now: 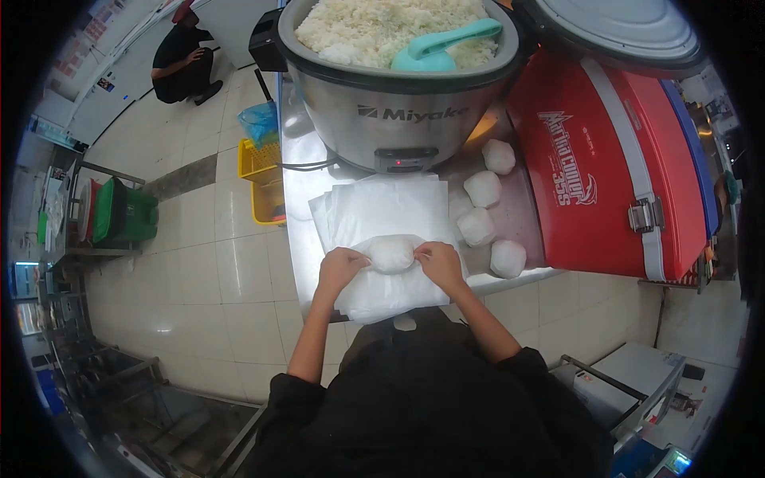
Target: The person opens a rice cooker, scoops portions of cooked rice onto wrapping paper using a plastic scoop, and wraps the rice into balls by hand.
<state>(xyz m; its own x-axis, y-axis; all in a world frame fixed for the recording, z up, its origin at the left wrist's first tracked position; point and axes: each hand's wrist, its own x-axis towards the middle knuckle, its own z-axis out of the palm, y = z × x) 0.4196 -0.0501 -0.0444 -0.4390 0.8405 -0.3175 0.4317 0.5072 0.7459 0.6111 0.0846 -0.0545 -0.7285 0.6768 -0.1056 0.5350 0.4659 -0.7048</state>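
Observation:
A white paper-wrapped bundle (390, 253) lies on a stack of white paper sheets (390, 205) at the table's front edge. My left hand (343, 268) pinches the wrapper's left end between thumb and fingers. At the opposite end, my right hand (440, 264) is closed on the gathered paper in the same way. What the wrapper contains is hidden. Several rounded white parcels (483, 190) form a loose row to the right of the sheets; the nearest parcel (508, 259) sits by the table edge.
Behind the sheets stands a large cooker (382, 119) full of rice (358, 28), with a turquoise scoop (446, 49) in it. A red cooler box (606, 167) borders the right side. Yellow baskets (261, 179) adjoin the table's left. A person (185, 60) crouches far left.

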